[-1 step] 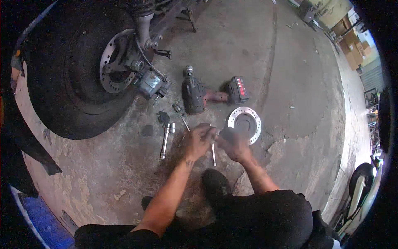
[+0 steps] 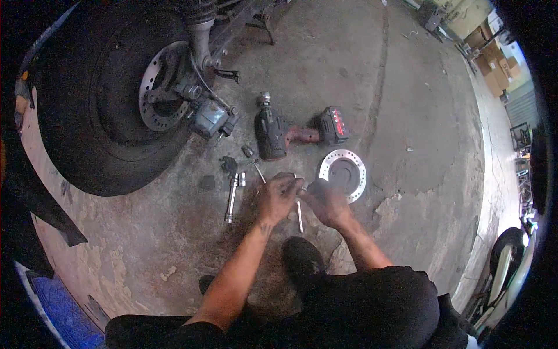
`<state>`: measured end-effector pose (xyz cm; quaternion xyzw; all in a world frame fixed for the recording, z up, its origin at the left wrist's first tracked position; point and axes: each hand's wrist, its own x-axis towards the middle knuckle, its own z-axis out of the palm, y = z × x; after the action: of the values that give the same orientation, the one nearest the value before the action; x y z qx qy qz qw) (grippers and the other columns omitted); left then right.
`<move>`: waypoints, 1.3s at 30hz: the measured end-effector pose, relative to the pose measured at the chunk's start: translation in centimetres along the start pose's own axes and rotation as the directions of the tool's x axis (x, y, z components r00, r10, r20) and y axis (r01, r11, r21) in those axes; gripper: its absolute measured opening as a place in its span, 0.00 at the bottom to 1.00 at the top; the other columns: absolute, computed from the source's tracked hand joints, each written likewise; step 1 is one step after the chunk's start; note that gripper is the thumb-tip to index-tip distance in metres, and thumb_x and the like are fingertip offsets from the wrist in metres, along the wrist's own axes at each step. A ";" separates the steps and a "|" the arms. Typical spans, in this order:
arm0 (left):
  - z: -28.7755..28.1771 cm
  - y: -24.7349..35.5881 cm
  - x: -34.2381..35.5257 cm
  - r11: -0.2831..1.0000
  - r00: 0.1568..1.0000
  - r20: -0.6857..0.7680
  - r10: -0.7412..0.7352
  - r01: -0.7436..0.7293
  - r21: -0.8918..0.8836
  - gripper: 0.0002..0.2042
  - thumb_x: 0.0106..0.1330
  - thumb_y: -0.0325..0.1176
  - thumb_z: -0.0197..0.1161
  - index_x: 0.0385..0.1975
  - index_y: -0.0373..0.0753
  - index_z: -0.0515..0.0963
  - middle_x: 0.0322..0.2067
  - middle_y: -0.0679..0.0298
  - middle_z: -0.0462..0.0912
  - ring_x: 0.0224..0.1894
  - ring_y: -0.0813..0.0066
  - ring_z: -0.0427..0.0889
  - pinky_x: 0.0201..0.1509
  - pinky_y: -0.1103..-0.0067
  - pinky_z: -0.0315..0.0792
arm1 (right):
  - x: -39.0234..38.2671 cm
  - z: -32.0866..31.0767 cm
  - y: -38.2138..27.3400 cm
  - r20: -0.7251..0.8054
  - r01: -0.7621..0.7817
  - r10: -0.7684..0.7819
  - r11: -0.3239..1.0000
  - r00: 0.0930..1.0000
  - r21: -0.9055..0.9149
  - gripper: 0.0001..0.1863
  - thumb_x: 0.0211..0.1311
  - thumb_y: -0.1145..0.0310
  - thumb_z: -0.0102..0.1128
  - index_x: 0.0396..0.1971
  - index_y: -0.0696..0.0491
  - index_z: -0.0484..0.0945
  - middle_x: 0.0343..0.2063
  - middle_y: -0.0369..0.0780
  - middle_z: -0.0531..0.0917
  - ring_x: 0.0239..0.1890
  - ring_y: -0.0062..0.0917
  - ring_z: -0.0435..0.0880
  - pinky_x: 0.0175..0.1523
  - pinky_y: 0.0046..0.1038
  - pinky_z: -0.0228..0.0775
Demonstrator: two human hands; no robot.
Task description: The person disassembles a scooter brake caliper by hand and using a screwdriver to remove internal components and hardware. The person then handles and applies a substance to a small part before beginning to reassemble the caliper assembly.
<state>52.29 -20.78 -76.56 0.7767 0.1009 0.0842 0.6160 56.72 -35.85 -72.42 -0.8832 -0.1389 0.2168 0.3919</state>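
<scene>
My left hand (image 2: 279, 198) and my right hand (image 2: 330, 205) meet over the floor, both closed around something small between their fingertips that I cannot make out; the right one is motion-blurred. A thin silver rod (image 2: 300, 218) lies under them and another bar (image 2: 258, 170) just to the left. Further left are a chrome extension with sockets (image 2: 232, 198), a small dark part (image 2: 228, 164) and a socket (image 2: 247, 151). A perforated brake disc (image 2: 343, 156) lies right of my hands. Above them rests a red-and-black cordless impact wrench (image 2: 273, 136) with a socket attached.
A large tyre (image 2: 81, 110) with brake disc and hanging caliper (image 2: 209, 119) fills the upper left. My dark shoe (image 2: 299, 253) is below my hands. Cardboard boxes (image 2: 494, 70) stand far right, with a bike wheel (image 2: 505, 250) at lower right and a blue mat (image 2: 58, 308) at lower left.
</scene>
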 end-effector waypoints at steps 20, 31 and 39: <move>-7.8 -6.4 2.4 0.731 0.682 -0.355 -0.640 0.396 -0.556 0.16 0.61 0.40 0.58 0.41 0.33 0.77 0.36 0.61 0.80 0.37 0.74 0.77 0.39 0.76 0.70 | -6.0 3.5 -1.1 0.375 0.592 -0.681 0.732 0.629 0.338 0.09 0.57 0.68 0.56 0.24 0.59 0.72 0.22 0.49 0.78 0.26 0.44 0.78 0.32 0.38 0.69; -1.5 1.1 2.0 0.979 0.974 -0.218 -0.056 0.011 -0.203 0.11 0.62 0.36 0.62 0.32 0.32 0.79 0.28 0.61 0.82 0.34 0.75 0.78 0.43 0.76 0.71 | -0.2 -0.6 -1.0 0.145 -0.100 0.051 0.929 0.988 0.356 0.22 0.64 0.54 0.55 0.40 0.61 0.77 0.31 0.43 0.83 0.34 0.25 0.82 0.40 0.29 0.73; -0.5 1.3 1.2 0.968 0.970 -0.237 -0.055 -0.006 -0.252 0.12 0.62 0.37 0.61 0.33 0.33 0.78 0.32 0.60 0.82 0.37 0.74 0.78 0.44 0.77 0.70 | -1.6 0.7 -2.3 0.174 -0.135 0.042 0.815 0.984 0.564 0.18 0.63 0.60 0.57 0.37 0.64 0.75 0.31 0.45 0.82 0.30 0.26 0.81 0.37 0.26 0.73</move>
<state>53.44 -20.27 -75.16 0.6753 0.1733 0.1826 0.6933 54.80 -34.63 -70.66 -0.7107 -0.0557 0.3336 0.6169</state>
